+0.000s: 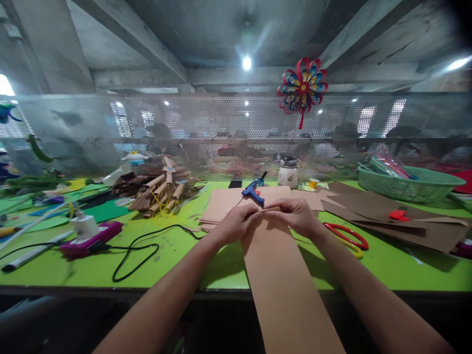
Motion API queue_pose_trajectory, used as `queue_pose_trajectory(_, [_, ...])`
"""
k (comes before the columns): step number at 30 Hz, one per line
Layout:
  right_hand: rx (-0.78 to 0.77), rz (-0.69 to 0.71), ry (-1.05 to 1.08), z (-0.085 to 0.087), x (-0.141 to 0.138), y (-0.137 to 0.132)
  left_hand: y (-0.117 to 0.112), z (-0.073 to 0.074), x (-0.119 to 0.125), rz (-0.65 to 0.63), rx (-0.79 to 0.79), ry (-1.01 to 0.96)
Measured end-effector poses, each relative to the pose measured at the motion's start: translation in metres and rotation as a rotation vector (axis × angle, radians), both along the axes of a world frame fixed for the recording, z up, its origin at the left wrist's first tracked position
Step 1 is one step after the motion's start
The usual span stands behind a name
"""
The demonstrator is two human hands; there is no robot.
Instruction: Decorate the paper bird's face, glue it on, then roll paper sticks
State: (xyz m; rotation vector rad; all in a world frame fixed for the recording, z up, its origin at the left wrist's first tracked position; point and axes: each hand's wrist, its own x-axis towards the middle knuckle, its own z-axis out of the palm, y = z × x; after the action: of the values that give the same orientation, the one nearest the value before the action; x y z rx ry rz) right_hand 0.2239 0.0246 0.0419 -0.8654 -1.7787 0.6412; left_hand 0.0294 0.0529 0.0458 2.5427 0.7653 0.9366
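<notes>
A long strip of tan kraft paper runs from my fingers toward me and hangs over the table's front edge. My left hand pinches the left side of its far end. At the right side of that end, my right hand grips the paper between thumb and fingers, close to the left hand. The far edge looks bent or folded up between them. Just beyond my fingertips lies a blue glue gun, on a stack of tan paper sheets.
Red-handled scissors lie right of my right forearm. Brown sheets and a green basket are farther right. A purple power strip with a black cord sits left. Paper rolls are piled behind it; a jar stands at the back.
</notes>
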Motion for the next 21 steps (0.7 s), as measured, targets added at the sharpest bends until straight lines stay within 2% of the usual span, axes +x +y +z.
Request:
queue_pose_trajectory(3, [0.048, -0.028, -0.043, 0.0003, 0.001, 0.0001, -0.0001, -0.0015, 0.0008, 0.005, 0.009, -0.018])
queue_pose_trajectory(12, [0.016, -0.028, -0.001, 0.0004, 0.0001, -0.0007, -0.0013, -0.0034, 0.0029, 0.017, 0.062, -0.045])
queue_pose_trajectory(21, [-0.216, 0.055, 0.212, -0.0023, -0.0056, 0.0007, -0.0032, -0.0039, 0.0028, 0.046, 0.114, -0.031])
